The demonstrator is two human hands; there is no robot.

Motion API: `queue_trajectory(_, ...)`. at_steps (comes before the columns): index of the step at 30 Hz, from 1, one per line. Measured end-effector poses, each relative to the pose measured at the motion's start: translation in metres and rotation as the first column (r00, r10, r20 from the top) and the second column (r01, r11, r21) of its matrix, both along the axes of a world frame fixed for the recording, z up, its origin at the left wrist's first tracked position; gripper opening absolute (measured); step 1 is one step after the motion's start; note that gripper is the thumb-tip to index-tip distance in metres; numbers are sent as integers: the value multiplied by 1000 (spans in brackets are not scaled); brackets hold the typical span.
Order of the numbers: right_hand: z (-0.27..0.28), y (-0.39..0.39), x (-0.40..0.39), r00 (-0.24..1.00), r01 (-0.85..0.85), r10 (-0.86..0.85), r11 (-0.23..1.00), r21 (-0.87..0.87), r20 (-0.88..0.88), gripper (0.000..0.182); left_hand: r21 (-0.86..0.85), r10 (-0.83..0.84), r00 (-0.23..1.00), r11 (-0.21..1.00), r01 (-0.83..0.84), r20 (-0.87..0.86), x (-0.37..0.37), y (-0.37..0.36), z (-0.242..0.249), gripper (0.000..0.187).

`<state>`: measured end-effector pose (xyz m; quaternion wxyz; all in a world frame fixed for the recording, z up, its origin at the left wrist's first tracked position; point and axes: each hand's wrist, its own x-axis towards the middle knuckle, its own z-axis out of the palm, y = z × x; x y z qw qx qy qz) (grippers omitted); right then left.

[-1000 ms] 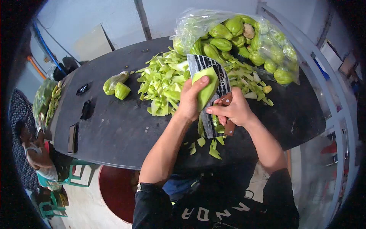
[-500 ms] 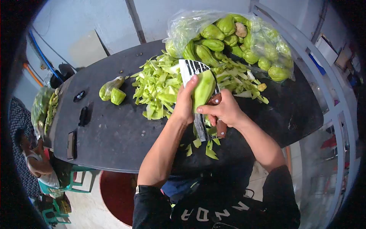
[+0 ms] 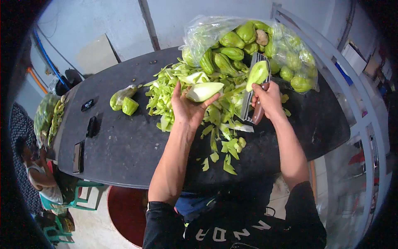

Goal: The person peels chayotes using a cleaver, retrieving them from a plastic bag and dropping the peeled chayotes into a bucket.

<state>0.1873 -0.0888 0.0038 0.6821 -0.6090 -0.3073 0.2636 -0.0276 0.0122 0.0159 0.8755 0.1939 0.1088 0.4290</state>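
Observation:
My left hand, palm up with its fingers spread, bears a pale cut chayote piece. In my right hand are a wooden-handled knife with a dark and white striped blade and a green chayote piece held against that blade. Under and around both hands lies a heap of light green peelings, with looser scraps nearer the table's front edge. Behind the hands, a clear plastic bag lies open with several whole green chayotes.
On the dark table, two green pieces and small black objects lie to the left. A seated person is at the far left, near a bagged green bundle. A red tub stands below; a grey metal railing is at right.
The single chayote held between both hands is now in two pieces, one in each hand. My left hand has moved left and opened; my right hand has moved up and right with the knife.

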Motion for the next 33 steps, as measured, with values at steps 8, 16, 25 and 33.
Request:
queue_trajectory(8, 8, -6, 26, 942, 214, -215, 976, 30, 257, 23, -182, 132, 991, 976, -123, 37, 6, 3, -1, 45)
queue_trajectory(16, 17, -19, -19, 922, -377, 384, 919, 117, -42, 34, -190, 211, 967, 965, -182, 142, -7, 11, 4, 46)
queue_trajectory(25, 7, -17, -60, 791, -600, 608, 793, -110, 72, 27, -27, 142, 958, 990, -140, 249, -8, 5, 7, 48)
queue_trajectory(33, 7, -16, -53, 821, -541, 559, 826, -158, 115, 26, -60, 24, 970, 998, -10, 242, -8, -1, 13, 46)
